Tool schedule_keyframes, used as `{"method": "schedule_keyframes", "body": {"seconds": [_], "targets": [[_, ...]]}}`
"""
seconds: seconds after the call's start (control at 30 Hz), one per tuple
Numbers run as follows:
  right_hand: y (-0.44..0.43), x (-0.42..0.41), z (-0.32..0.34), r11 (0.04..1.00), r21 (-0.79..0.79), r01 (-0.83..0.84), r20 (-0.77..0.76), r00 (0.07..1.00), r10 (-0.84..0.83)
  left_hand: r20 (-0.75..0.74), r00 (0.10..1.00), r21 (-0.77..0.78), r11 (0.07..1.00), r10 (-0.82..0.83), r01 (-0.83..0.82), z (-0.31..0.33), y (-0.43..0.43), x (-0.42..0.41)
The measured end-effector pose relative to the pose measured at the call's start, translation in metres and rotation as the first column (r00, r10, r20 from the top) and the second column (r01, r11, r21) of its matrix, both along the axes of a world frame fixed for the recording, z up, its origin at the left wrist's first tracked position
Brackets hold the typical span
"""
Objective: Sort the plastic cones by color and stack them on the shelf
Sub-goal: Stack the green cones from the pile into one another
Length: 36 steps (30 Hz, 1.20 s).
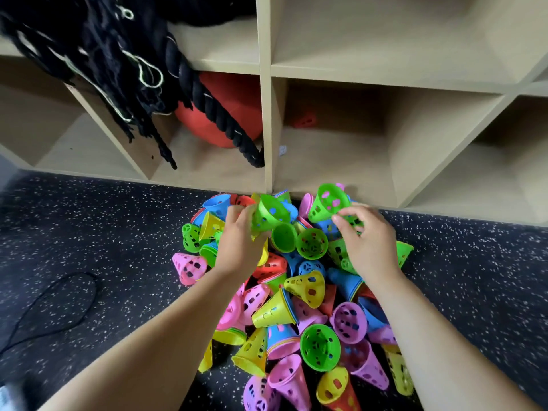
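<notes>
Reaching over a pile of perforated cones [308,315] on the speckled floor [118,232], the left hand [240,244] curls its fingers round the narrow end of a green cone [271,213]. The right hand [367,241] pinches a second green cone [327,201] by its side, mouth tilted upward. Both cones hang just before the wooden shelf [267,114]. A lone red cone [305,120] sits deep in the lower compartment ahead. Black ropes [207,93] drape over a red ball [237,99] in the compartment to its left.

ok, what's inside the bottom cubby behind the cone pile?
One red cone at the back of the cubby; a small pale tag on its left wall. The green cone in the right hand hides part of its front edge.
</notes>
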State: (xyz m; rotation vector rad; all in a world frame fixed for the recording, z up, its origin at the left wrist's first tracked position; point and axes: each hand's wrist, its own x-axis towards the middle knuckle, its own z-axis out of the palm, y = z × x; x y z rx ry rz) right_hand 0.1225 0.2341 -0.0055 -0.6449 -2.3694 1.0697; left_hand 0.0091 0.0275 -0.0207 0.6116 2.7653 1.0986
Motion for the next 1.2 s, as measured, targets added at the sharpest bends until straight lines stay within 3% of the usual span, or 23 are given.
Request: {"method": "schedule_keyframes", "body": {"seconds": [0.1, 0.2, 0.3, 0.37, 0.47, 0.53, 0.63, 0.77, 0.87, 0.97, 1.03, 1.1, 1.2], "targets": [[-0.007, 0.003, 0.027, 0.995, -0.1, 0.02, -0.054, 0.998, -0.026, 0.036, 0.999, 0.098, 0.995, -0.008, 0.004, 0.001, 0.003, 0.017], [-0.014, 0.005, 0.045, 0.996, -0.034, -0.081, -0.071, 0.994, 0.079, 0.072, 0.997, 0.13, 0.991, -0.007, -0.003, 0.002, 0.005, 0.027], [-0.021, 0.006, 0.047, 0.98, 0.006, -0.199, 0.073, 0.977, 0.198, 0.142, 0.99, 0.161, 0.987, -0.004, -0.019, 0.004, 0.009, 0.032], [-0.025, 0.005, 0.043, 0.969, -0.058, -0.241, 0.115, 0.962, 0.246, 0.168, 0.986, 0.187, 0.982, -0.003, -0.029, 0.009, 0.011, 0.034], [-0.021, 0.006, 0.026, 0.975, -0.18, -0.128, 0.067, 0.988, 0.142, 0.211, 0.978, 0.234, 0.971, 0.006, -0.056, 0.013, 0.012, 0.034], [-0.014, 0.009, 0.004, 0.991, -0.028, -0.128, 0.216, 0.968, 0.131, 0.231, 0.973, 0.252, 0.965, 0.011, -0.07, 0.01, 0.009, 0.032], [-0.012, 0.013, -0.037, 0.941, 0.104, -0.323, 0.496, 0.836, 0.233, 0.238, 0.971, 0.255, 0.963, 0.029, -0.092, 0.004, 0.004, 0.029], [-0.013, 0.01, -0.071, 0.884, 0.202, -0.423, 0.636, 0.743, 0.21, 0.229, 0.972, 0.244, 0.964, 0.044, -0.101, -0.007, 0.0, 0.024], [-0.012, 0.004, -0.081, 0.876, 0.283, -0.391, 0.522, 0.829, 0.201, 0.23, 0.973, 0.229, 0.97, 0.033, -0.087, -0.012, 0.0, 0.021], [-0.012, -0.003, -0.072, 0.953, 0.259, -0.155, 0.232, 0.968, 0.095, 0.234, 0.972, 0.209, 0.976, 0.017, -0.068, -0.016, 0.002, 0.018], [-0.011, -0.012, -0.048, 0.994, 0.099, 0.041, 0.087, 0.995, -0.049, 0.238, 0.971, 0.189, 0.98, 0.012, -0.058, -0.017, 0.004, 0.017], [-0.007, -0.023, -0.021, 0.976, -0.123, 0.179, 0.06, 0.983, -0.173, 0.239, 0.971, 0.173, 0.983, 0.018, -0.06, -0.017, 0.006, 0.018], [-0.004, -0.033, 0.021, 0.941, -0.287, 0.178, 0.039, 0.984, -0.174, 0.222, 0.975, 0.159, 0.985, 0.029, -0.065, -0.015, 0.007, 0.021]]}}
